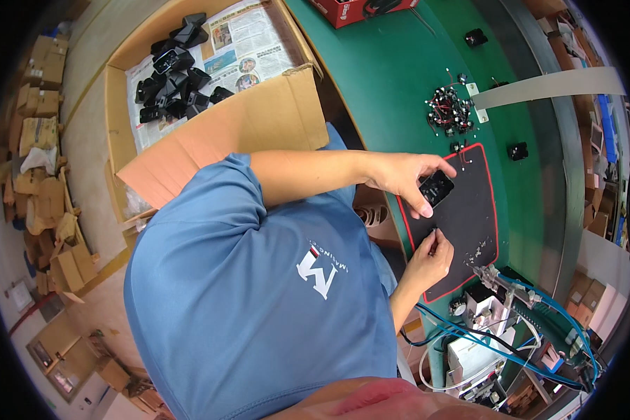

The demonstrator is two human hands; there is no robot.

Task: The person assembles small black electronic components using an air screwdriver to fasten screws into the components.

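My left hand (402,176) grips a small black plastic housing (439,186) between thumb and fingers, its hollow side facing up, above a black mat (469,203) with red edging. Close by, my right hand (430,262) has thumb and fingertips pinched together over the mat's near side. A tiny dark bit shows at those fingertips, too small to name. Small shiny metal pieces (477,250) lie scattered on the mat near the right hand. Just past the mat's left edge is a pile of small parts with red and black wires (449,112).
The mat lies on a green bench (385,91). A machine with blue air hoses (483,311) stands at the right end. Several black housings (178,77) fill a newspaper-lined carton (259,105). A red box (357,10) and another black housing (517,150) sit farther off.
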